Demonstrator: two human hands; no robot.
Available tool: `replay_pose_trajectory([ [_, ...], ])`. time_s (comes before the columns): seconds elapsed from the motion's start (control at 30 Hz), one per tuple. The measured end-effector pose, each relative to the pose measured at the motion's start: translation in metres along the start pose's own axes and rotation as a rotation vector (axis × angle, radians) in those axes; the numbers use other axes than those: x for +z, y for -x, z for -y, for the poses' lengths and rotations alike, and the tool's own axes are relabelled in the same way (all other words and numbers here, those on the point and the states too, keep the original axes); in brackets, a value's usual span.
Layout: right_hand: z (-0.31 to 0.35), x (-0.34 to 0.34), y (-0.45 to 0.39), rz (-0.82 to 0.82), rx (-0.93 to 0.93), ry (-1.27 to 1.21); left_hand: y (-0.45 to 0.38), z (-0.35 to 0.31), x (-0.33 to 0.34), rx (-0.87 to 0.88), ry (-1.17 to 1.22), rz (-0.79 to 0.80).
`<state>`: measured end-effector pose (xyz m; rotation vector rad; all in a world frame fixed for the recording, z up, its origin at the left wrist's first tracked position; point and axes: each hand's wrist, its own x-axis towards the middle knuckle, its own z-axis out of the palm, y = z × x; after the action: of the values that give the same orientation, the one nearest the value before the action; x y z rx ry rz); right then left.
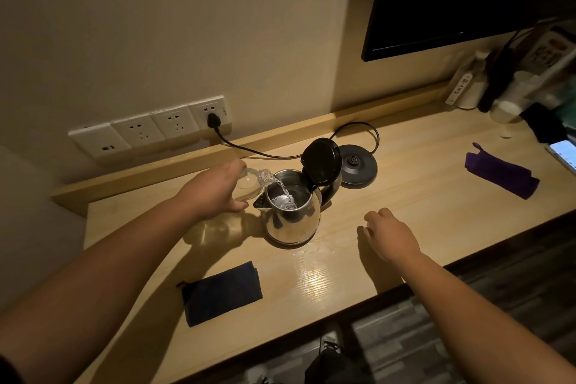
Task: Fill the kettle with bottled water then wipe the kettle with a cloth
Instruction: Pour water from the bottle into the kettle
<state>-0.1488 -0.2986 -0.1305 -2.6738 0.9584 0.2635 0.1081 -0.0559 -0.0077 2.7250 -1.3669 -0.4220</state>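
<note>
Near the desk edge (280, 337) a dark cloth (222, 293) waiting, beyond it left hand (215, 188) gripping the tilted bottle (249, 185), pouring into the open kettle (291, 212); right hand (391, 232) loose, empty; next probably righting the bottle, then wiping.

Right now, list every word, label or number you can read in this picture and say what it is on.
No text here can be read.
White upright item by the wall: dark vertical print, blurred.
Box at far right: printed characters, too blurred.
Wall sockets: tiny marks, too small.
Phone screen: lit, nothing readable.
Kettle, bottle: no label visible.
</note>
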Motion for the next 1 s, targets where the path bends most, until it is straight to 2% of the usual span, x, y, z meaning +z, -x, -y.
replay_pose_trajectory([
  [1.0, 0.001, 0.001, -0.006, -0.032, -0.007, -0.010, -0.003, 0.001, -0.012, 0.049, -0.156, 0.009],
])
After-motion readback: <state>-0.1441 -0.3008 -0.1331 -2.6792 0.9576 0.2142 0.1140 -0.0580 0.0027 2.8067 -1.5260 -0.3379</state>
